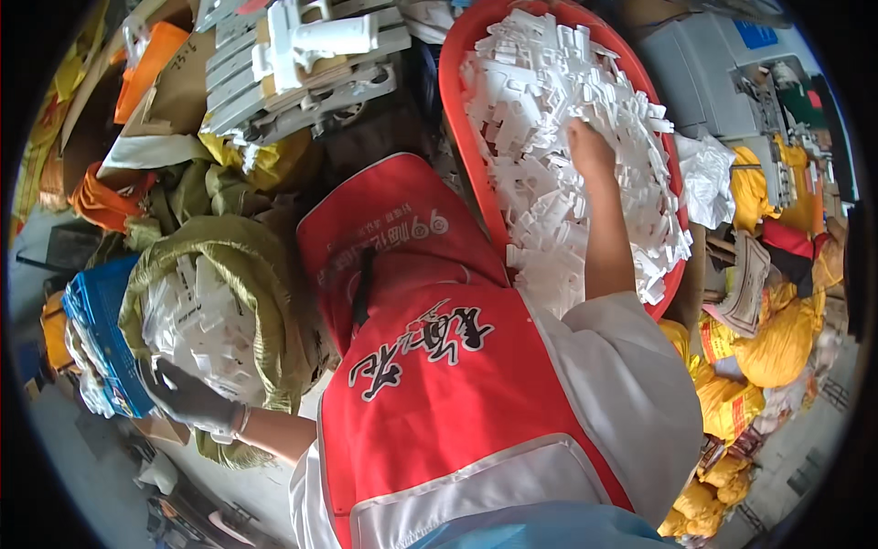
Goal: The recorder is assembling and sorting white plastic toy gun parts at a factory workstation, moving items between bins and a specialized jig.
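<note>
A long red tub [451, 101] at the right is heaped with small white plastic parts [540, 188]. My right hand [593, 151], bare, is over the heap with its fingers curled in among the parts. What they hold, if anything, is hidden. At the left, my left hand [192, 395] wears a grey glove. Its fingers are apart, near the lower rim of an olive woven sack [285, 311] and beside a blue crate [108, 339]. More pale plastic pieces [206, 320] lie inside the sack.
Ahead stands a stack of grey slatted pieces [240, 78] with a white pistol-shaped plastic part [334, 37] on top. Cardboard [174, 82] and an orange piece [151, 69] are at the far left. Yellow bags [773, 343] and a grey machine [695, 69] are at the right.
</note>
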The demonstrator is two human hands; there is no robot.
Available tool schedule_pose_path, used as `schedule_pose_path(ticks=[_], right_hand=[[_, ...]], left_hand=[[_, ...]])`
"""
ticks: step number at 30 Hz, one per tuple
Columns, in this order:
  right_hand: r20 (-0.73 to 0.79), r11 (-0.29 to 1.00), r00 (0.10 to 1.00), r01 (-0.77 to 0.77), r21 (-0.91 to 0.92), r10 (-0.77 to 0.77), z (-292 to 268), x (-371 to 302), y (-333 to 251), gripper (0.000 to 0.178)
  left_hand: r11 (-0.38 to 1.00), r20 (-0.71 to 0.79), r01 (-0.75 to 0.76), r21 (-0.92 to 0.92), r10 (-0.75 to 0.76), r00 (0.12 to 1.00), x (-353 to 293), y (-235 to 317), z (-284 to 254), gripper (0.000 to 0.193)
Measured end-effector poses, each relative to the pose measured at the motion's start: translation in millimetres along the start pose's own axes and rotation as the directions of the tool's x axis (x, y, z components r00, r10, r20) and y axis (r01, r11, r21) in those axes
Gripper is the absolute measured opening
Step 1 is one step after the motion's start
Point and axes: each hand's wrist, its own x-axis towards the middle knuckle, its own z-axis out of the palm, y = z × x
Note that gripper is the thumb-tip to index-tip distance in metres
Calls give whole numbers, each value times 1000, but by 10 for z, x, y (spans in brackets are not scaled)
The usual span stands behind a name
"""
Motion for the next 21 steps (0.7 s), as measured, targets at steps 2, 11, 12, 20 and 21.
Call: schedule_pose_path(ticks=[2,11,12,20,21], right_hand=[[-22,987,993,114,-113,-117,184,-4,43,15],[4,930,943,328,164,-333,-275,90,-390,24],[59,897,944,288,336,-325,-293,149,-369,24],[80,208,690,105,972,-719,-773,-486,-1404,33],[-104,163,811,239,957,-575,-819,-640,-1612,39]], left_hand=[[986,87,-107,130,96,992,33,149,206,25],[780,404,-123,-613,443,800,-254,1483,551,30],[754,480,-46,-656,463,745,-316,1659,576,31],[544,715,593,-594,695,78,-726,2642,699,36],[464,716,692,-553,690,109,-869,2571,816,34]])
